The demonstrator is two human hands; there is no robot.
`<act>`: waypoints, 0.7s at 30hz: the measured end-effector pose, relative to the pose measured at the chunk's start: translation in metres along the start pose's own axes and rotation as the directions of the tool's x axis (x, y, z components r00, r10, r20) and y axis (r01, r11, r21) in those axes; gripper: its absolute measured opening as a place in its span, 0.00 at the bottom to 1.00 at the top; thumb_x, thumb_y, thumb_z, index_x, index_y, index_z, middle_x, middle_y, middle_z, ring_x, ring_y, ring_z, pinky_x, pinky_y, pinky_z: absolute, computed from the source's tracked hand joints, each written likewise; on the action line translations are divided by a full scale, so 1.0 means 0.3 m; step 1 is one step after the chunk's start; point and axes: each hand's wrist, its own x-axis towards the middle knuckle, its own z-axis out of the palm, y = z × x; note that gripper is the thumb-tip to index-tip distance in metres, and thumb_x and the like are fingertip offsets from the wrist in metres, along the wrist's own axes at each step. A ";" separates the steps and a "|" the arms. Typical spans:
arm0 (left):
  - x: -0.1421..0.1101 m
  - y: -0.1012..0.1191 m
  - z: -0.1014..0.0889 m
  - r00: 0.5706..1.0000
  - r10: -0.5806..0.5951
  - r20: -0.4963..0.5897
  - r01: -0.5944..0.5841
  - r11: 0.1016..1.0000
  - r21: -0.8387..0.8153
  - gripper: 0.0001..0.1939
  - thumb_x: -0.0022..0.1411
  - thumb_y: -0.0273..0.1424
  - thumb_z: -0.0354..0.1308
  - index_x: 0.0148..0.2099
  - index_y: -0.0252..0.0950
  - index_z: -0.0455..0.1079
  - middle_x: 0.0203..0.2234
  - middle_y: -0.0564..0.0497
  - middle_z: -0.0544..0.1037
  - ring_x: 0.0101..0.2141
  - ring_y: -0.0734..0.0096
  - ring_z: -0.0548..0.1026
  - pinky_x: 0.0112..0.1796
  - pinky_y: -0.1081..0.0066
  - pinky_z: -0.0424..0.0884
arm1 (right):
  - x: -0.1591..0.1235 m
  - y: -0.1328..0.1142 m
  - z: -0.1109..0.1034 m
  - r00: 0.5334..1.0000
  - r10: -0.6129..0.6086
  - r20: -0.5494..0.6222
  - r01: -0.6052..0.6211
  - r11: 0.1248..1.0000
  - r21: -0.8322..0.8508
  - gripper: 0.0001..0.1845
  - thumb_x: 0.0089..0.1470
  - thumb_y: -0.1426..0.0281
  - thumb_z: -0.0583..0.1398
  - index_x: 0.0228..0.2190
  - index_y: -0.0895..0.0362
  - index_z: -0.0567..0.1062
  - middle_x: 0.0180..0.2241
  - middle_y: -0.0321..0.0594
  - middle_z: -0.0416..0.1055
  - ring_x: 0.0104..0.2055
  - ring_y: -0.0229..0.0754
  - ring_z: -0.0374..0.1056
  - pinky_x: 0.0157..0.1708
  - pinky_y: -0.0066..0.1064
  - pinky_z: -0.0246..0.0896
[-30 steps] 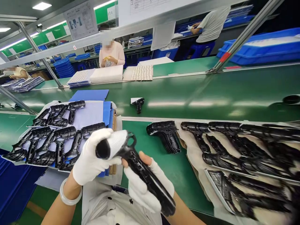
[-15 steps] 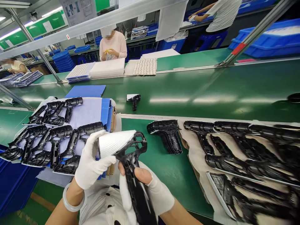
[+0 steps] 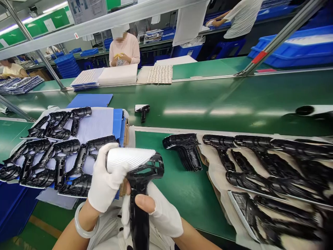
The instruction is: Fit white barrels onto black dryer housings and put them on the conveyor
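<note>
A hair dryer housing point(image 3: 140, 177) with a white ribbed barrel and a black handle is between my two white-gloved hands, over my lap at the table edge. My left hand point(image 3: 106, 180) wraps the white barrel point(image 3: 131, 159) from the left, thumb on its near side. Around the black handle point(image 3: 139, 218) closes my right hand point(image 3: 158, 208), its bare thumb lying across the front. An open frame shows at the barrel's right end. To the right stands a stack of black housing halves point(image 3: 183, 149).
Black half shells lie on a lined blue stack point(image 3: 118, 125) at left and on paper-covered layers point(image 3: 215, 187) at right. A green conveyor point(image 3: 208, 97) runs behind, carrying a small-looking housing point(image 3: 142, 111) and a white-and-black one point(image 3: 314, 111). A person point(image 3: 125, 50) sits opposite.
The housing has turned so its handle hangs more upright and its barrel lies more level. My hands moved with it. On the conveyor, the pieces shifted left, one coming further into view at right.
</note>
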 end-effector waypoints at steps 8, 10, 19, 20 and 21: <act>-0.004 0.001 -0.007 0.999 0.037 0.021 -0.034 0.994 -0.104 0.22 0.65 0.51 0.53 0.50 0.42 0.72 0.44 0.47 0.78 0.43 0.58 0.78 0.42 0.62 0.76 | 0.010 0.017 -0.017 0.996 -0.090 -0.019 0.088 0.993 -0.076 0.29 0.44 0.46 0.68 0.31 0.59 0.71 0.26 0.40 0.69 0.28 0.38 0.66 0.30 0.32 0.68; -0.005 0.002 -0.007 0.998 0.052 0.037 -0.050 0.998 -0.045 0.28 0.54 0.49 0.67 0.52 0.42 0.71 0.46 0.47 0.78 0.45 0.56 0.77 0.44 0.62 0.75 | 0.012 0.028 -0.022 0.999 -0.039 0.032 0.041 0.998 -0.053 0.30 0.45 0.45 0.66 0.33 0.60 0.71 0.25 0.39 0.69 0.26 0.38 0.66 0.28 0.32 0.68; -0.024 -0.034 -0.019 0.999 0.042 0.031 -0.038 0.992 -0.124 0.22 0.71 0.48 0.45 0.53 0.41 0.72 0.47 0.46 0.78 0.47 0.57 0.77 0.48 0.61 0.72 | 0.012 0.018 -0.065 1.000 -0.010 -0.020 0.006 0.980 -0.200 0.32 0.39 0.43 0.68 0.30 0.58 0.71 0.29 0.39 0.66 0.31 0.39 0.63 0.33 0.31 0.62; -0.023 -0.036 -0.020 0.998 0.045 0.045 -0.038 0.991 -0.132 0.22 0.71 0.48 0.44 0.53 0.41 0.71 0.47 0.46 0.78 0.47 0.57 0.76 0.48 0.61 0.72 | 0.011 0.014 -0.068 0.999 -0.015 -0.035 0.008 0.980 -0.200 0.32 0.38 0.43 0.69 0.30 0.58 0.71 0.29 0.38 0.66 0.32 0.39 0.63 0.32 0.31 0.61; -0.021 -0.037 -0.022 0.996 0.057 0.062 -0.048 0.989 -0.140 0.22 0.71 0.48 0.44 0.54 0.42 0.71 0.48 0.46 0.78 0.48 0.58 0.76 0.49 0.61 0.71 | 0.011 0.012 -0.070 0.999 -0.012 -0.039 0.004 0.981 -0.194 0.33 0.37 0.43 0.69 0.29 0.58 0.71 0.29 0.38 0.66 0.32 0.39 0.63 0.32 0.31 0.62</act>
